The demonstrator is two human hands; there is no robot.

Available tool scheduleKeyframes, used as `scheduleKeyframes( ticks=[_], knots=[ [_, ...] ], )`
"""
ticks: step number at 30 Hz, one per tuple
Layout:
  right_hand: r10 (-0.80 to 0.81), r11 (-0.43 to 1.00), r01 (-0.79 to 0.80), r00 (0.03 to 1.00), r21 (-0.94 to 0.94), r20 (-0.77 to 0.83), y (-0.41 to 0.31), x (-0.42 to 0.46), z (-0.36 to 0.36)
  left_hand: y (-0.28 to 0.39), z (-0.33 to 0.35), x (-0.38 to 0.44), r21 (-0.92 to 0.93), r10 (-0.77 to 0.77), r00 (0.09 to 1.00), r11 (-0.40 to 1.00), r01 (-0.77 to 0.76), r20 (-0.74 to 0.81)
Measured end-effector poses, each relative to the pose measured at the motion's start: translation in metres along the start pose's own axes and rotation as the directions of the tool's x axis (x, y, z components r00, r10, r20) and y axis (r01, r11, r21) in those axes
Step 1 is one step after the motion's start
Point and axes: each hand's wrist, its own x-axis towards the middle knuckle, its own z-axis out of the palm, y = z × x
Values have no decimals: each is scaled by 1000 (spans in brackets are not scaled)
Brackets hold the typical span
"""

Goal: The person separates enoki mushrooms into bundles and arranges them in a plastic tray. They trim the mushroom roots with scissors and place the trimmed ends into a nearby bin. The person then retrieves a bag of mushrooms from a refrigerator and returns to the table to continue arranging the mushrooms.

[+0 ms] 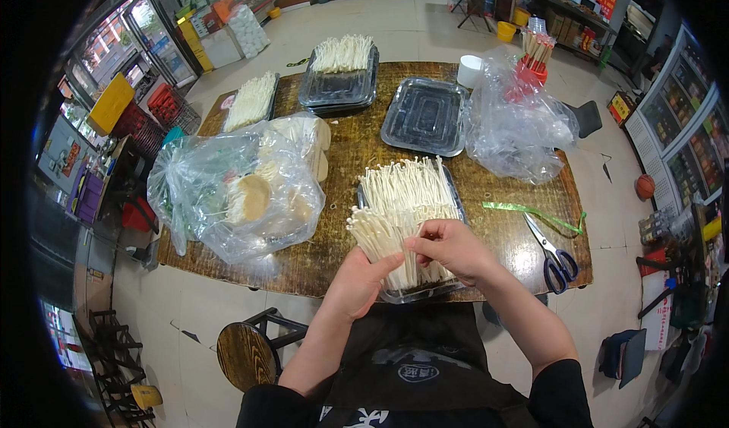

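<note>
Over the front of a black plastic tray [398, 298], my left hand [360, 280] grips a bunch of enoki mushrooms [373, 237], caps pointing away from me. My right hand [453, 251] pinches a few stems at the right side of that bunch between thumb and fingertips. More enoki mushrooms [404, 186] lie in rows in the tray, covering most of its bottom. To the left, a clear plastic bag [193, 189] holds further enoki clumps with tan root ends [254, 197]. An unoccupied black tray [424, 114] sits beyond my hands.
Stacked trays [336, 95] topped with enoki and another filled tray [250, 103] stand at the back left. Scissors [549, 254] and a green strip [529, 211] lie right. Behind them are a crumpled plastic bag [524, 126], a white cup [470, 71] and skewers [537, 49]. A stool [248, 357] stands below left.
</note>
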Motion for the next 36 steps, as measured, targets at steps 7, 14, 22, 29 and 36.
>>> scheduleKeyframes(
  ticks=[7, 14, 22, 29, 36],
  knots=[
    [5, 987, -16, 998, -162, -69, -1, 2, 7, -5, -2, -1, 7, 11, 1000, 1000, -11, -1],
    [97, 981, -80, 991, 179, -89, 15, 2, 0, 1, -5, -1, -81, 29, 974, 996, -48, -223],
    [86, 991, -100, 985, -88, -149, -2, -10, -17, 5, -26, -6, -41, 62, 967, 996, -75, -247],
    [10, 831, -106, 984, -547, -175, -10, -7, -1, 6, -30, -8, -21, 4, 975, 1000, -9, -222],
    [-474, 701, 170, 836, -692, -275, 20, -4, 9, 4, -32, -10, -45, -51, 987, 998, 45, -151]
  ],
)
